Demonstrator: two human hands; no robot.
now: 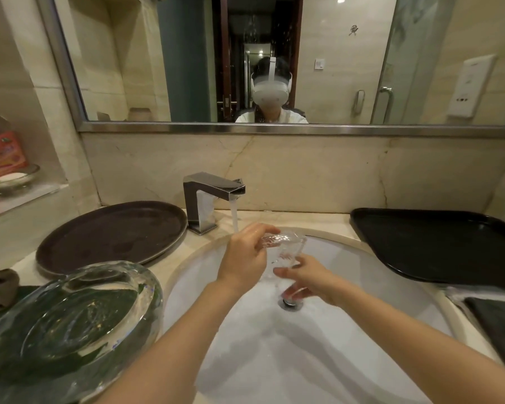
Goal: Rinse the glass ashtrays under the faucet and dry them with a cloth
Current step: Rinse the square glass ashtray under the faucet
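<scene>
Over the white sink (pixel 362 301), right of the faucet's (pixel 213 196) running stream, left hand (pixel 245 258) and right hand (pixel 309 279) both grip a small glass ashtray (pixel 286 246).

Warm, dim indoor light; soft arm shadows fall across the white oval ceramic sink (pixel 362 287). Wide-angle bending warps the edges, and the red-labelled plastic bottle (pixel 0 147) blurs.
</scene>
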